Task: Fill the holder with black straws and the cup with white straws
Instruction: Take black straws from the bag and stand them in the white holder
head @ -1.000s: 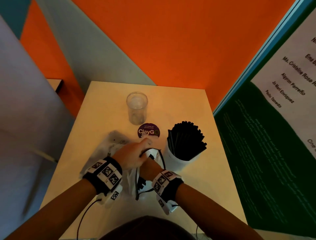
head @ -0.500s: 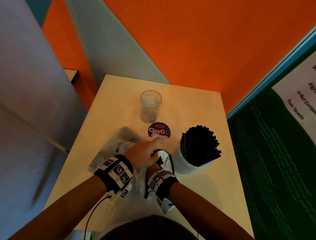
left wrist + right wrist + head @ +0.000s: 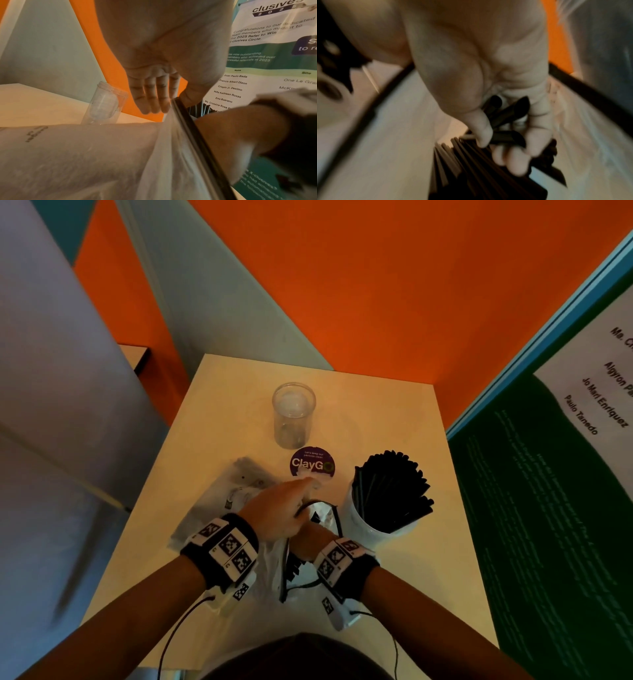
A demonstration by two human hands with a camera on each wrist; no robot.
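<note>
A white holder (image 3: 363, 525) at the table's right is packed with black straws (image 3: 394, 491). The clear cup (image 3: 293, 414) stands empty at the back, also seen in the left wrist view as the cup (image 3: 102, 102). My left hand (image 3: 301, 498) pinches the black-edged rim of a translucent plastic bag (image 3: 270, 563) between thumb and fingers, holding its mouth up (image 3: 173, 102). My right hand (image 3: 306, 539) is inside that bag. There the right hand (image 3: 505, 142) grips a bunch of black straws (image 3: 508, 112), with more lying below.
A flat pack of white straws (image 3: 219, 505) lies under my left wrist on the table's (image 3: 438, 577) left. A purple round sticker (image 3: 312, 463) sits between cup and hands. Orange walls close the back; a green poster (image 3: 548, 508) stands at the right.
The head view has shifted a little. My left hand keeps its hold on the bag's rim, and my right hand stays inside the bag.
</note>
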